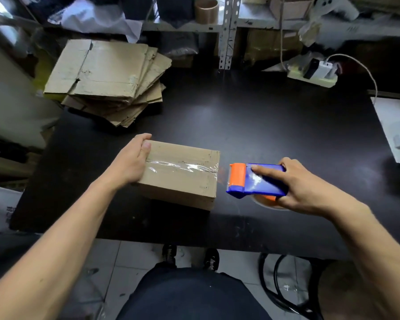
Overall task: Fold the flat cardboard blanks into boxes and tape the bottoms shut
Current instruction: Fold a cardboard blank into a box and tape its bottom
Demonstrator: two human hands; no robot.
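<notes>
A folded cardboard box sits on the black table near its front edge. A strip of clear tape runs along the seam on its upper face, reaching the right edge. My left hand grips the box's left end, thumb on top. My right hand holds a blue and orange tape dispenser just right of the box, forefinger on its top. A thin film of tape still seems to link box and dispenser. A stack of flat cardboard blanks lies at the table's far left.
A power strip with plugged chargers and a cable lies at the far right. A metal shelf post and cluttered shelves stand behind the table. White items lie at the right edge. A black stool stands below right.
</notes>
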